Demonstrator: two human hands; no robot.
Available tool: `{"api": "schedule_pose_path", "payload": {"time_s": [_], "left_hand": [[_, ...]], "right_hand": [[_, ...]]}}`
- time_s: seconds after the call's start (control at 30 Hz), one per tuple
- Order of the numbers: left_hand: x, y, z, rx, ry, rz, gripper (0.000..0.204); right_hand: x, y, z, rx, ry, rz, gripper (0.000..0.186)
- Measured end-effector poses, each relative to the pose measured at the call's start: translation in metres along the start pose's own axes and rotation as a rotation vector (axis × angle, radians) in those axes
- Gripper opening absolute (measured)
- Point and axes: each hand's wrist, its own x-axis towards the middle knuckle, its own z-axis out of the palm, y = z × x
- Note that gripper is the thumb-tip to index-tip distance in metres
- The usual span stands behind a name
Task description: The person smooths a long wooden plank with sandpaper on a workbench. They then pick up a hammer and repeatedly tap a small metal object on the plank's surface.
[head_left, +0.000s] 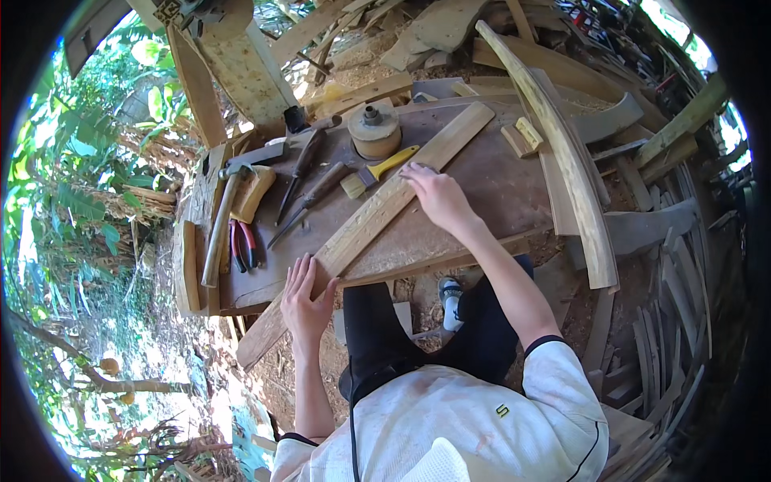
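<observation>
A long, flat wooden board lies diagonally over the workbench, its near left end sticking out past the bench edge. My left hand rests on that lower part, fingers stretched along the wood and thumb apart. Farther up the board, my right hand presses down with bent fingers close together. Something small and dark shows at its fingertips, too little of it to name. Just beyond that hand lies a paintbrush with a yellow handle. Behind the brush stands a round tan container with a dark knob on top.
On the bench's left are a hammer, red-handled pliers, a wood block and two wooden-handled tools. A long curved pole crosses the right side. Small wood pieces lie beside it. Scrap timber is heaped behind.
</observation>
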Motion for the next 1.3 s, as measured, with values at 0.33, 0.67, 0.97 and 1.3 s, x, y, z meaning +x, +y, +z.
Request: {"api": "schedule_pose_path", "payload": {"time_s": [0.33, 0.67, 0.97, 1.3], "left_hand": [[0.008, 0.009, 0.007, 0.017, 0.027, 0.025, 0.052], [0.006, 0.008, 0.006, 0.003, 0.013, 0.017, 0.052], [-0.015, -0.014, -0.025, -0.039, 0.002, -0.047, 0.051], [-0.016, 0.003, -0.013, -0.026, 0.043, -0.071, 0.047]], "right_hand": [[0.005, 0.001, -0.001, 0.018, 0.097, -0.021, 0.027], [0.004, 0.001, -0.001, 0.032, 0.096, -0.032, 0.027], [0.025, 0.052, -0.037, -0.016, 0.139, 0.151, 0.025], [0.011, 0.01, -0.007, 0.034, 0.065, -0.095, 0.027]]}}
